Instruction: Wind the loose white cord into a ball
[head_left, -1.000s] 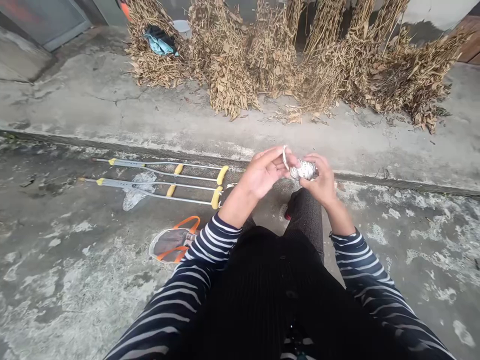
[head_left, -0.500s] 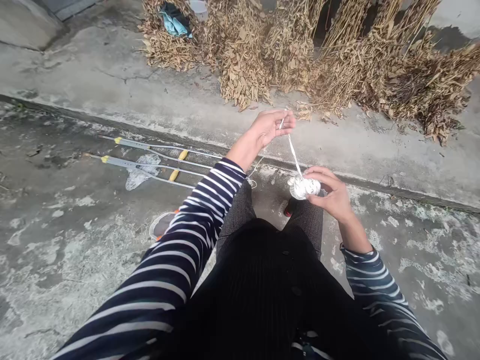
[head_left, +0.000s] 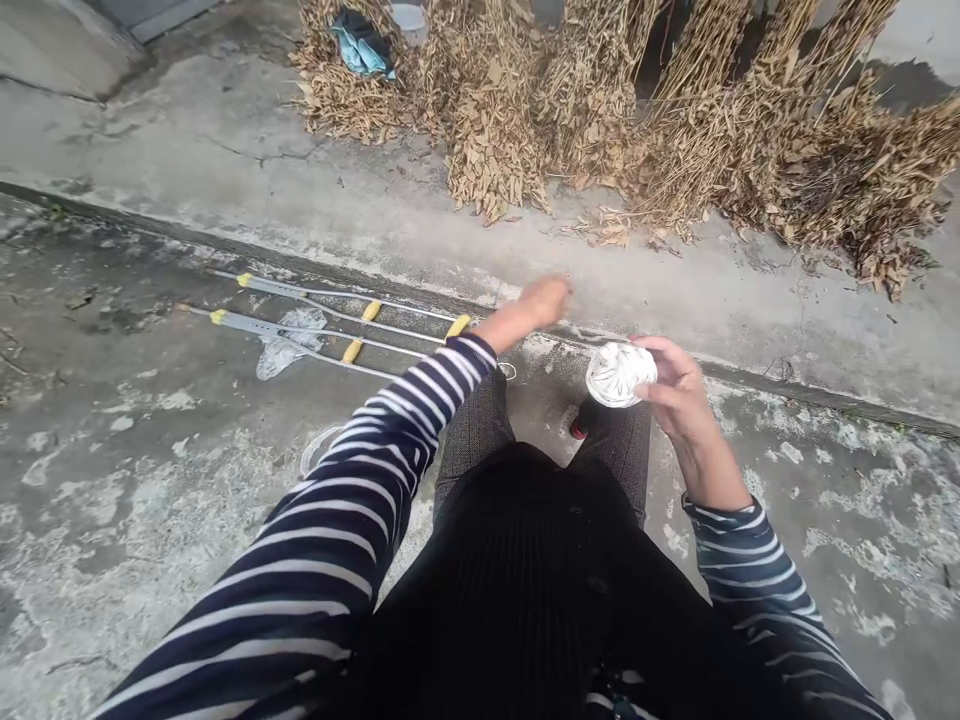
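From my end I've got rough grey conc. ground (head_left: 150,520), blotchy w/ pale patches, carrying a pr. of crutches (head_left: 259,327) laid side by side, yellow grips (head_left: 352,350) + pads (head_left: 459,326). Clear plastic bag (head_left: 273,360) is crumpled at the nearer crutch. Nearside of the crutches I get a pale rim (head_left: 306,455), rest hidden. Beyond the crutches, raised conc. ledge (head_left: 420,225) bears dried leafy stalks (head_left: 491,140) & loose leaves (head_left: 611,228).

Ball of white cord (head_left: 621,376), dark-flecked, overlapping turns, held in right hand (head_left: 679,400)
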